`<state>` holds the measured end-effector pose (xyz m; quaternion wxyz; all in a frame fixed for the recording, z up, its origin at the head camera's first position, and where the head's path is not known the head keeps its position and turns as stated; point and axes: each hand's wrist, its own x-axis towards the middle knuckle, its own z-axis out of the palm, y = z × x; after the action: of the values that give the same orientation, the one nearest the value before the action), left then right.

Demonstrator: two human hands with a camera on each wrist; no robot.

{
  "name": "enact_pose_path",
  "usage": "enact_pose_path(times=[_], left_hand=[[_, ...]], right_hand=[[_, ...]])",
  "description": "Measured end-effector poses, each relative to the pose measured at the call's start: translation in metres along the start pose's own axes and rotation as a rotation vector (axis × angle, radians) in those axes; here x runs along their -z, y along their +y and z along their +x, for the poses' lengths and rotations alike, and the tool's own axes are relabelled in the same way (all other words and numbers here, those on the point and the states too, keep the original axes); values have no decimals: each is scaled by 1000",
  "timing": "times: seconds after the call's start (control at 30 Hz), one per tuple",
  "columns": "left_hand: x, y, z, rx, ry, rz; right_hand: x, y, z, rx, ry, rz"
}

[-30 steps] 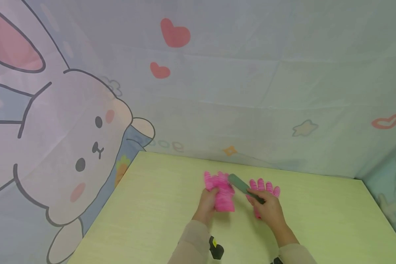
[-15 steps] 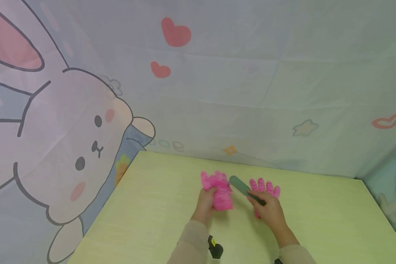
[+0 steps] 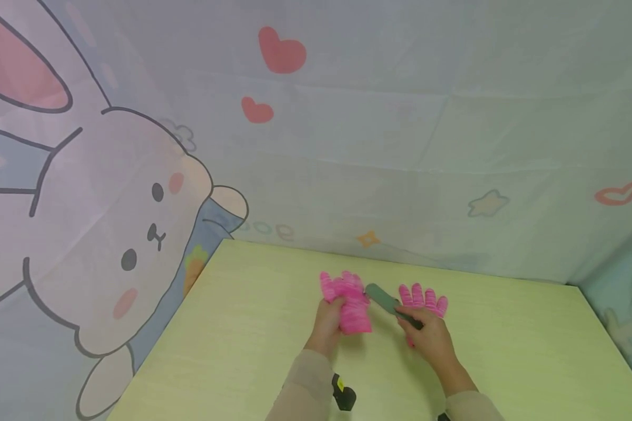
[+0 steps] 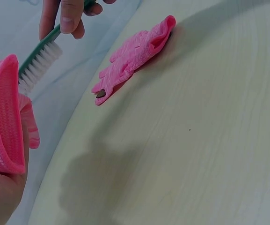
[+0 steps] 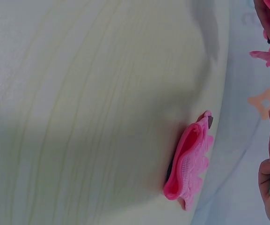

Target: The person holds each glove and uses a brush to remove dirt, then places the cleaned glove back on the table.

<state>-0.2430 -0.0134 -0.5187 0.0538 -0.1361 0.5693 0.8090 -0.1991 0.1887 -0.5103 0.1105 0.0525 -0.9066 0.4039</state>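
My left hand [image 3: 327, 323] grips a pink knitted glove [image 3: 356, 313] by its side, raised above the table, thumb across the front. In the left wrist view the open cuff of this glove [image 4: 9, 117] faces the camera. With my right hand [image 3: 433, 336] I hold a green brush [image 3: 383, 298] by its handle. Its white bristles [image 4: 40, 65] are at the held glove's edge; whether they touch it I cannot tell. A second pink glove [image 3: 425, 299] lies on the table behind my right hand, partly hidden in the head view. A dark patch [image 4: 100, 93] shows on one of its fingers.
The light wooden table [image 3: 232, 327] reaches back to a printed cloth backdrop [image 3: 374, 146] with a rabbit and hearts. A black device with a yellow mark [image 3: 343, 394] sits by my left wrist.
The held glove and my left hand have shifted slightly to the left, and the glove has tilted a little. The brush tip has moved down slightly. The second glove stays put.
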Motion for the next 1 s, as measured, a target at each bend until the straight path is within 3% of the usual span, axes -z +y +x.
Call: enact_pose_path(times=[0.3,1.0], left_hand=[[7,2,-5,-8,-1,30],[10,1,-7,10,0,44]], right_hand=[[-3,-4,-7,-102,-66,30],[-7,-6,-14,-199,-165,172]])
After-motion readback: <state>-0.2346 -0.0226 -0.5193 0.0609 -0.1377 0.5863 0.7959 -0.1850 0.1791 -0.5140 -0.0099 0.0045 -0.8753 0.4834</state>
